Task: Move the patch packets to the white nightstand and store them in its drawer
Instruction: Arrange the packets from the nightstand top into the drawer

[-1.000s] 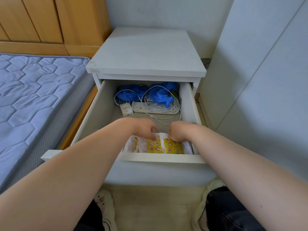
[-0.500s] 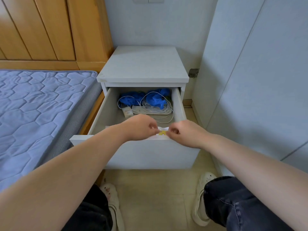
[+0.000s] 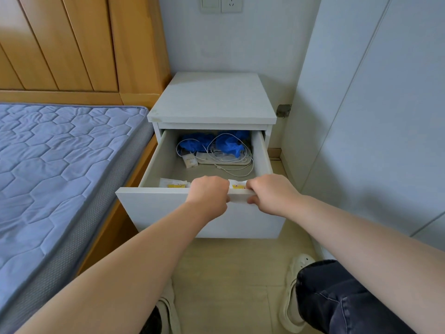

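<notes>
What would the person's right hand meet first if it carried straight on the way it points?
The right hand grips the drawer front; going on, it would probably reach the patch packet just behind it, though depth is unclear.

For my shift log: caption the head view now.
Left hand and right hand grip the open drawer front, patch packets inside.

A blue quilted mattress (image 3: pixel 60 165) lies against a wooden headboard (image 3: pixel 72 44). The pale wall (image 3: pixel 240 44) bears a socket (image 3: pixel 231 4); the floor (image 3: pixel 228 268) is beige, perhaps tiled.
</notes>
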